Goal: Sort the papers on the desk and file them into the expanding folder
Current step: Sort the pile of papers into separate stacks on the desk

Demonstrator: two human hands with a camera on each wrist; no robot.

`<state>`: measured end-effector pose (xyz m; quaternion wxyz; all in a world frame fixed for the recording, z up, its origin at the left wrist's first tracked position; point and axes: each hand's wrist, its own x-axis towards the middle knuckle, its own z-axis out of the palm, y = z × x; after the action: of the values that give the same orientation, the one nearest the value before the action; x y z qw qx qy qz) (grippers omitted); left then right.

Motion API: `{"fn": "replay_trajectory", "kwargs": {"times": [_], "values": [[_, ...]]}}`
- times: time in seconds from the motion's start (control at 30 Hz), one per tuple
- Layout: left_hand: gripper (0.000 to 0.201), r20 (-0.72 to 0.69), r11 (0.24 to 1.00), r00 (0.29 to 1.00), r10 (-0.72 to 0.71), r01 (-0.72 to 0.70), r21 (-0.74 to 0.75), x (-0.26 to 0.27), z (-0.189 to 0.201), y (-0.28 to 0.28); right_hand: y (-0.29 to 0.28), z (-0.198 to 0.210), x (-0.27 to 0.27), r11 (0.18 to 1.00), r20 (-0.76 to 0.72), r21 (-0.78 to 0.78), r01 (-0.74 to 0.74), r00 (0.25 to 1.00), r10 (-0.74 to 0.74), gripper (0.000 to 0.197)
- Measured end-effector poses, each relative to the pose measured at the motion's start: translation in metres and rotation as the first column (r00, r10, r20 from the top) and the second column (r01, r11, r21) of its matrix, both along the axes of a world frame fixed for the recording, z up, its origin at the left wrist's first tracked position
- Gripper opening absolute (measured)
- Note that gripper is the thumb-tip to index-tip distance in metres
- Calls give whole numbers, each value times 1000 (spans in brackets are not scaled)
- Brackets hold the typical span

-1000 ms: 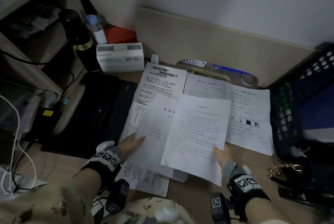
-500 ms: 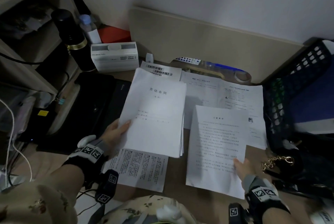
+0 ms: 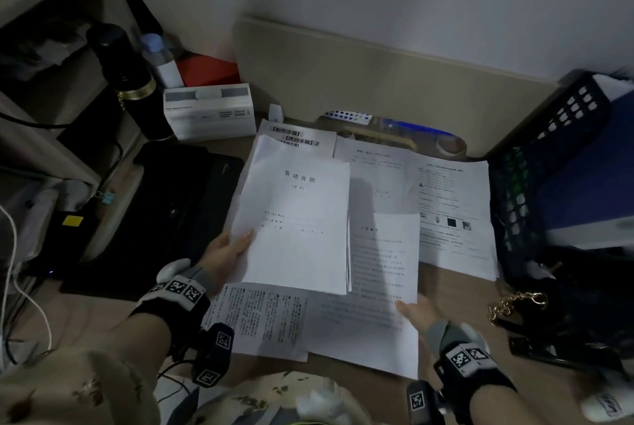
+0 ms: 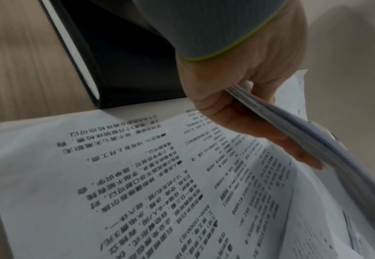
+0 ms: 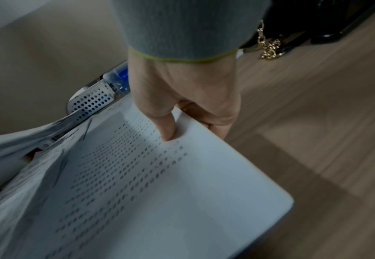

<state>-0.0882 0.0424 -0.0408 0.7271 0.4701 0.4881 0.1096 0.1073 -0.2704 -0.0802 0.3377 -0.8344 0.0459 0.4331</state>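
Observation:
My left hand point(image 3: 226, 253) pinches the left edge of a stapled stack of papers point(image 3: 298, 219), thumb on top and fingers beneath, raised a little above the desk; the stack point(image 4: 292, 126) shows edge-on in the left wrist view. My right hand point(image 3: 417, 313) pinches the right edge of a single printed sheet point(image 3: 380, 287), thumb point(image 5: 167, 129) on top. That sheet lies partly under the stack. More printed sheets point(image 3: 453, 212) lie spread on the desk behind, and one point(image 3: 260, 318) lies near me. The black expanding folder point(image 3: 178, 208) lies flat and closed at the left.
A black flask point(image 3: 127, 81), a bottle point(image 3: 161, 61) and a white box point(image 3: 209, 109) stand at the back left by a shelf unit. A black crate point(image 3: 549, 164) fills the right side. A gold chain point(image 3: 514, 304) and dark items lie at the right front.
The right hand has drawn the single sheet off the stack, rightward and toward me, and it now slides partly under the stack. The left hand lifted the stack and holds it steady.

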Motion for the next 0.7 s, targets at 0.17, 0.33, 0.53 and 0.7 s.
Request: {"fn": "replay_trajectory", "kwargs": {"times": [0.17, 0.33, 0.53, 0.7], "values": [[21, 12, 1000, 1000, -14, 14, 4, 4, -4, -3, -5, 3, 3, 999, -1, -28, -44, 999, 44, 37], [7, 17, 999, 999, -32, 32, 33, 11, -4, -7, -12, 0, 7, 989, 41, -64, -136, 989, 139, 39], [25, -13, 996, 997, -70, 71, 50, 14, -9, -11, -6, 8, 5, 935, 81, -252, -249, 957, 277, 41], [16, -1, 994, 996, -89, 89, 71, 22, -3, -17, -10, 15, 12, 969, 277, -218, -112, 945, 172, 73]]}}
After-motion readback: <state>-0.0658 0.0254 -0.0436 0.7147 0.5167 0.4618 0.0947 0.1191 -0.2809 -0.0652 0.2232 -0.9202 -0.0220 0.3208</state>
